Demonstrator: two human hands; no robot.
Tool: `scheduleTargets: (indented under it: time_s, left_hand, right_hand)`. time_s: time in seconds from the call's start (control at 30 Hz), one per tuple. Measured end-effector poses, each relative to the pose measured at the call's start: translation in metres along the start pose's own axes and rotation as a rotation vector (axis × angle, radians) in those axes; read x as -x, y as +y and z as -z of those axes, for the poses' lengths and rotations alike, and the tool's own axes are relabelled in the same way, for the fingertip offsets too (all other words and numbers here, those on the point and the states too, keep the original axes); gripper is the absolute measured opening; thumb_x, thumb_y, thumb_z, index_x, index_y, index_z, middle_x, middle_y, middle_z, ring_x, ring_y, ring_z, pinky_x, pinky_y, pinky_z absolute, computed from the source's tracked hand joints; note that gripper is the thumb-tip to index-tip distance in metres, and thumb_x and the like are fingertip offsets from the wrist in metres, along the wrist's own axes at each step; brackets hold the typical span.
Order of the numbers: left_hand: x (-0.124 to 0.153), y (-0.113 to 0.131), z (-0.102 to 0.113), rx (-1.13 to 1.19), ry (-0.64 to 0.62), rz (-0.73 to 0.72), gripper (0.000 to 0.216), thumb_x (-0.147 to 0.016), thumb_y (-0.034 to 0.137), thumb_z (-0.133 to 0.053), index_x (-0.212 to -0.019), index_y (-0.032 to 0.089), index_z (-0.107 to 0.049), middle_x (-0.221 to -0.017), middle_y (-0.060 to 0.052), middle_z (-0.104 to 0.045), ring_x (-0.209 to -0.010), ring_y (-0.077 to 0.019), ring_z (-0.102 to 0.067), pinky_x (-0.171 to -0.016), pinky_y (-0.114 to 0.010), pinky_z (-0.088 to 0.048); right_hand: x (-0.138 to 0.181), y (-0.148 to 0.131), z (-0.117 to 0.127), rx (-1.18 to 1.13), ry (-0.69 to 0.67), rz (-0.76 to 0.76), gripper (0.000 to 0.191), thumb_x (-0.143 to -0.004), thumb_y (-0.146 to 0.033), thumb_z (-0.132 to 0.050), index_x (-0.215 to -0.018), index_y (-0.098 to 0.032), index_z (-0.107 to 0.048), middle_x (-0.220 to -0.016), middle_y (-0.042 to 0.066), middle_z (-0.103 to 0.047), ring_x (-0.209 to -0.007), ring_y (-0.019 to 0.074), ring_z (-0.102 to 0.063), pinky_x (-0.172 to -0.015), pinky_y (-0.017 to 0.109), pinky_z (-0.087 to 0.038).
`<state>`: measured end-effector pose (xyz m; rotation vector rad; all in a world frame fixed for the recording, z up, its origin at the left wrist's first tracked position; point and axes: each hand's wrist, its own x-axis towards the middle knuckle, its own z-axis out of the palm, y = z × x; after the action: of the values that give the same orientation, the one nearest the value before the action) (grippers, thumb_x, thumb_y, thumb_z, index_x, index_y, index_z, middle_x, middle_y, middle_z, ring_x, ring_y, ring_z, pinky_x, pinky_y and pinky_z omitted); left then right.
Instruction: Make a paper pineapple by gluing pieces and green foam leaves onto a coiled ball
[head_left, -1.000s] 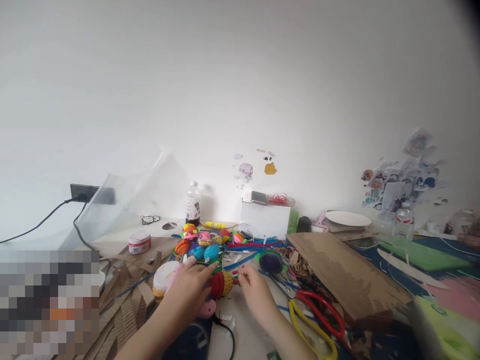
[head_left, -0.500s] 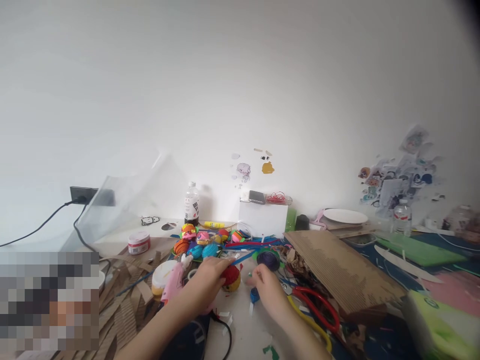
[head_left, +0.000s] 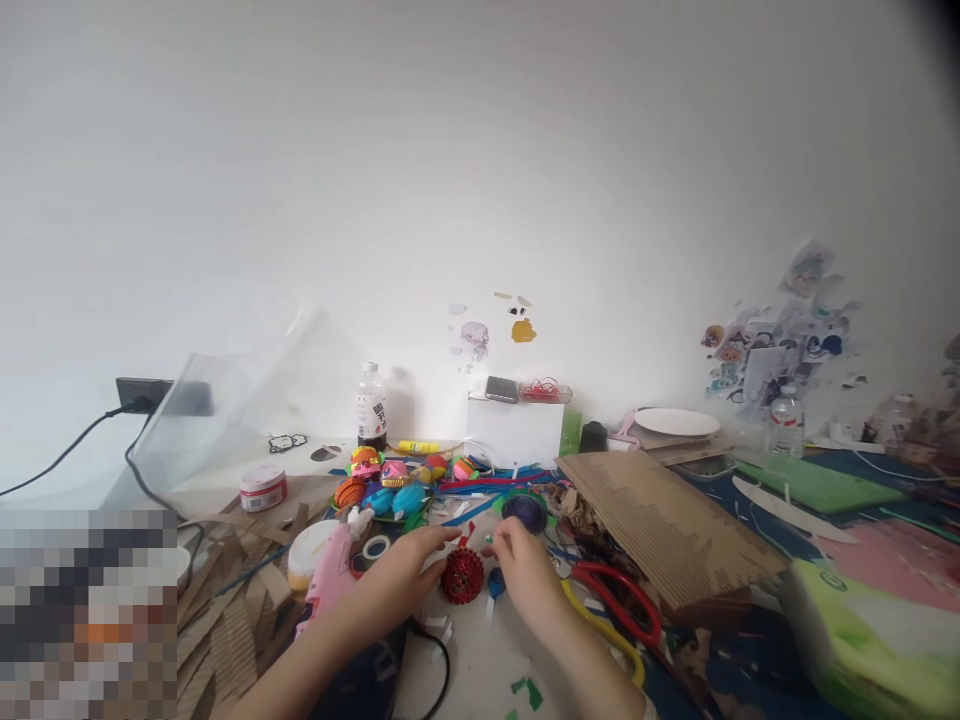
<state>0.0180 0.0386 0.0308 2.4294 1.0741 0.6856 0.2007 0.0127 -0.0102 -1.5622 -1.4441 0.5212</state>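
Note:
My left hand [head_left: 412, 565] is beside a round red corrugated-paper piece [head_left: 461, 577], fingers stretched out and thumb apart. Its thumb tip is close to the red piece's left edge; whether they touch is unclear. A small red strip [head_left: 467, 535] stands behind that piece, by my left fingertips. My right hand [head_left: 519, 557] is closed to the right, its fingertips pinched near a tiny green bit; what they hold, if anything, is too small to make out. Below its fingers lies a small blue piece [head_left: 495, 582]. Behind sits a dark purple and green coiled paper piece [head_left: 525, 512].
A pink glue gun [head_left: 330, 575], a roll of tape [head_left: 376, 548] and corrugated strips [head_left: 232, 600] lie left. Several colourful paper balls [head_left: 394, 487] are grouped behind. Red-handled scissors [head_left: 622, 600] and a cardboard sheet [head_left: 660, 520] lie right; a bottle [head_left: 371, 410] stands at the wall.
The red piece, earlier a red and yellow ball partly under my left hand, now shows its red ridged side. My left fingers have drawn off it. The view has shifted slightly right.

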Motion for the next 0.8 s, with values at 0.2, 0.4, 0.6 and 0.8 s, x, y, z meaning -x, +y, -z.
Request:
scheduleTargets:
  time_s: [0.2, 0.4, 0.6, 0.8]
  left_hand:
    - [-0.001, -0.004, -0.003, 0.070, -0.034, -0.009, 0.034, -0.082, 0.025, -0.043, -0.107, 0.018, -0.065, -0.111, -0.006, -0.067, -0.104, -0.0245, -0.060, -0.093, -0.031, -0.044]
    - [0.000, -0.009, 0.000, 0.143, -0.125, -0.011, 0.040, -0.079, 0.028, -0.050, -0.117, 0.022, -0.059, -0.121, -0.004, -0.062, -0.111, -0.0213, -0.055, -0.097, -0.031, -0.041]
    - [0.001, -0.007, -0.001, 0.317, -0.164, 0.026, 0.051, -0.076, 0.026, -0.054, -0.127, 0.025, -0.047, -0.118, -0.003, -0.063, -0.105, -0.0205, -0.058, -0.090, -0.031, -0.045]
    - [0.004, 0.000, 0.000, 0.331, -0.167, 0.058, 0.051, -0.076, 0.026, -0.054, -0.125, 0.024, -0.046, -0.113, -0.003, -0.063, -0.099, -0.0220, -0.059, -0.084, -0.030, -0.047]
  right_hand:
    - [-0.001, 0.001, -0.002, -0.091, -0.050, -0.009, 0.010, -0.081, -0.023, -0.042, -0.071, -0.023, -0.044, -0.075, 0.004, -0.065, -0.071, 0.0218, -0.064, -0.063, 0.029, -0.044]
    - [-0.005, 0.004, -0.004, -0.226, -0.071, -0.006, 0.010, -0.080, -0.025, -0.044, -0.069, -0.023, -0.046, -0.072, 0.001, -0.064, -0.077, 0.0221, -0.066, -0.069, 0.031, -0.046]
    - [-0.007, 0.005, -0.007, -0.390, -0.115, 0.006, 0.012, -0.079, -0.029, -0.044, -0.068, -0.023, -0.043, -0.072, 0.000, -0.063, -0.081, 0.0226, -0.068, -0.072, 0.033, -0.049]
    - [-0.005, 0.001, -0.005, -0.408, -0.129, 0.013, 0.012, -0.079, -0.031, -0.045, -0.071, -0.023, -0.045, -0.074, 0.003, -0.066, -0.082, 0.0239, -0.067, -0.073, 0.035, -0.049]
